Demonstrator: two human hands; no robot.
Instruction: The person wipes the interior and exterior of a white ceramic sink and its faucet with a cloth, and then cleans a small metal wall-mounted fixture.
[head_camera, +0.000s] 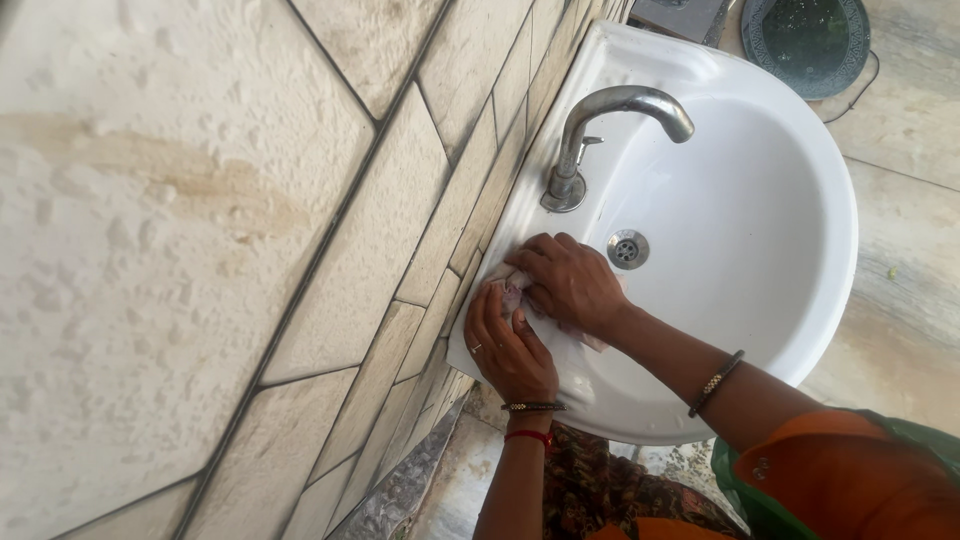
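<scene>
I am pressing a pale cloth (512, 290) onto the white sink's (800, 180) rim, left hand (508, 345) and right hand (568, 283) curled around it, beneath the steel tap (600, 125).

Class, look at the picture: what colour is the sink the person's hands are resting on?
The sink is plain white, seen clearly in the head view.

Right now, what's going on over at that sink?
A person is bent over a white wash basin fixed to a tiled wall. Both hands press a small pale cloth against the basin's back ledge, near the metal tap. The left hand lies on the wall side, and the right hand lies partly over the cloth. No water is visibly running from the tap, and the drain is uncovered.
</scene>
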